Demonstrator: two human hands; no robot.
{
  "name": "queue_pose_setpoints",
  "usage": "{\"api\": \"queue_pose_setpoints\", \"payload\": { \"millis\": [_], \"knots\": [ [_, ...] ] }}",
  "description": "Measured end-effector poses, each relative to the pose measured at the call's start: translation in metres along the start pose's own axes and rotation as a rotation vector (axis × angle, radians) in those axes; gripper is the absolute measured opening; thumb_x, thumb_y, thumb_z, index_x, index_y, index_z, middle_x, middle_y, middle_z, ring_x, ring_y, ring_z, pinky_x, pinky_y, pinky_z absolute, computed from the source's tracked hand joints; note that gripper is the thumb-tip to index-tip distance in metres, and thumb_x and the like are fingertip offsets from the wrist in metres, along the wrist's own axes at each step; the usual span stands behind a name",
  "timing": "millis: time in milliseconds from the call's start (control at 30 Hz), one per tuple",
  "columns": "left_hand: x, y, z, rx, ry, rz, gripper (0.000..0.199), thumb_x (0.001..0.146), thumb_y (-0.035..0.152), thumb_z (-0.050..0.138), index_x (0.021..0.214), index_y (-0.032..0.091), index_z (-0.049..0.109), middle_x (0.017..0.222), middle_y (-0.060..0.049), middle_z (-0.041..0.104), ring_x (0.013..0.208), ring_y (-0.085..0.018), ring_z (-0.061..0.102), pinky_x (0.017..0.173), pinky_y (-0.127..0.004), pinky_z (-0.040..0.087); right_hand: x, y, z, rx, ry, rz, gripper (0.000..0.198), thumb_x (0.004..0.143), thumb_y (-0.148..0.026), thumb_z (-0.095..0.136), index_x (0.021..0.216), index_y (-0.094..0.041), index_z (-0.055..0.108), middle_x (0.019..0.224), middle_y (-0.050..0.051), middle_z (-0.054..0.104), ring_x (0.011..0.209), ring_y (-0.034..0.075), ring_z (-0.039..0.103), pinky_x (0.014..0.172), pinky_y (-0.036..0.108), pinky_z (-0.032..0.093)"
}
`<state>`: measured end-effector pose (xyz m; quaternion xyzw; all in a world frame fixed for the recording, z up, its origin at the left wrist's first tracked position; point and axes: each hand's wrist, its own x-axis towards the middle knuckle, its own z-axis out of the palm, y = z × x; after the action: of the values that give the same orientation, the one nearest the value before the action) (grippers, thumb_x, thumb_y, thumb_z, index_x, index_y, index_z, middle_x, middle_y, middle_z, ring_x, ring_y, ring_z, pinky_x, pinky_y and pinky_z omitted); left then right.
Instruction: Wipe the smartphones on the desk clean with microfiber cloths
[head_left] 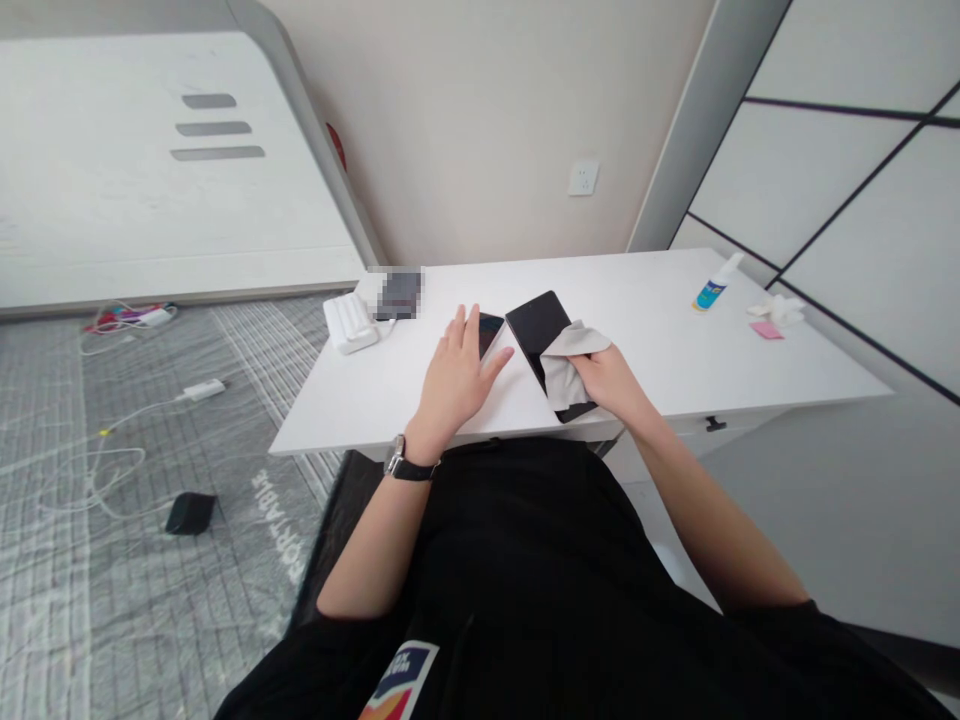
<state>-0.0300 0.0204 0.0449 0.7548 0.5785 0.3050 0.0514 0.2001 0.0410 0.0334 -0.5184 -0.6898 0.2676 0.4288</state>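
A black tablet (537, 318) lies at a slant on the white table, close to its front edge. My right hand (609, 378) pinches a light grey cloth (564, 368) that lies over the tablet's lower part, against its dark screen. To the left of the tablet, my left hand (459, 370) is open with its fingers stretched out and thumb apart. Under or just beyond those fingers is a dark phone (490, 328), mostly hidden by the hand; I cannot tell whether they touch.
On the white table (645, 300), a spray bottle (715, 284) stands at the right, near a pink piece (766, 330) and crumpled white material (786, 309). At the left lie a white device (350, 322) and a blurred dark object (400, 295). Cables and a black box (190, 513) lie on the floor.
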Motion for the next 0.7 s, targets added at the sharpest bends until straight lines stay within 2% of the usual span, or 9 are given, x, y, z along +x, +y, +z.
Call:
{"api": "queue_pose_setpoints", "payload": {
  "millis": [67,133,200,267,333,433,533,700],
  "knots": [
    [0.000,-0.013,0.006,0.240,-0.033,-0.105,0.085,0.098,0.065,0.048,0.159,0.008,0.027,0.166,-0.028,0.025,0.153,-0.046,0.028,0.121,-0.062,0.029,0.016,0.010,0.002,-0.054,-0.030,0.044,0.030,0.095,-0.030,0.052,0.112,-0.019,0.074,0.125,0.010,0.075,0.125,0.030,0.065,0.109,0.047,0.049],
    [-0.002,-0.021,0.010,0.363,-0.058,-0.149,0.084,0.097,0.061,0.054,0.158,0.009,0.030,0.158,-0.029,0.041,0.146,-0.046,0.039,0.118,-0.064,0.032,0.029,0.017,0.008,-0.092,-0.050,0.066,0.031,0.096,-0.026,0.051,0.117,-0.018,0.072,0.129,0.012,0.073,0.126,0.030,0.064,0.109,0.047,0.048],
    [-0.003,-0.027,0.011,0.391,-0.067,-0.153,0.080,0.095,0.055,0.060,0.156,0.010,0.034,0.139,-0.027,0.059,0.131,-0.044,0.055,0.111,-0.062,0.041,0.036,0.022,0.015,-0.144,-0.069,0.080,0.031,0.096,-0.023,0.051,0.118,-0.018,0.072,0.129,0.013,0.072,0.126,0.031,0.064,0.108,0.044,0.048],
    [-0.003,-0.030,0.010,0.372,-0.059,-0.145,0.077,0.092,0.050,0.065,0.153,0.011,0.039,0.124,-0.024,0.066,0.118,-0.041,0.061,0.102,-0.057,0.049,0.039,0.023,0.020,-0.213,-0.074,0.097,0.028,0.098,-0.023,0.051,0.115,-0.018,0.073,0.124,0.015,0.073,0.124,0.032,0.065,0.106,0.043,0.048],
    [-0.002,-0.034,0.008,0.341,-0.037,-0.133,0.078,0.088,0.045,0.068,0.152,0.010,0.041,0.119,-0.023,0.066,0.115,-0.040,0.061,0.096,-0.054,0.052,0.037,0.023,0.024,-0.297,-0.064,0.113,0.024,0.098,-0.026,0.054,0.109,-0.017,0.074,0.115,0.018,0.075,0.120,0.036,0.066,0.103,0.044,0.047],
    [-0.003,-0.038,0.006,0.255,-0.001,-0.107,0.083,0.080,0.034,0.072,0.152,0.009,0.039,0.122,-0.022,0.059,0.113,-0.038,0.061,0.098,-0.052,0.052,0.029,0.018,0.027,-0.423,-0.030,0.124,0.023,0.097,-0.029,0.056,0.105,-0.015,0.073,0.105,0.023,0.075,0.113,0.040,0.067,0.098,0.047,0.048],
    [-0.007,-0.040,0.005,0.186,0.003,-0.113,0.086,0.076,0.027,0.072,0.152,0.007,0.038,0.127,-0.022,0.052,0.115,-0.038,0.061,0.102,-0.052,0.050,0.025,0.010,0.023,-0.505,0.011,0.103,0.028,0.099,-0.024,0.046,0.107,-0.014,0.071,0.112,0.025,0.072,0.111,0.041,0.066,0.096,0.050,0.048],
    [-0.014,-0.042,0.002,0.146,-0.014,-0.243,0.088,0.081,0.041,0.072,0.154,0.008,0.035,0.122,-0.020,0.055,0.116,-0.040,0.060,0.102,-0.055,0.050,0.034,0.009,-0.008,-0.656,0.184,0.098,0.036,0.098,-0.017,0.036,0.117,-0.014,0.066,0.121,0.022,0.067,0.110,0.039,0.066,0.091,0.052,0.050]
  ]
}}
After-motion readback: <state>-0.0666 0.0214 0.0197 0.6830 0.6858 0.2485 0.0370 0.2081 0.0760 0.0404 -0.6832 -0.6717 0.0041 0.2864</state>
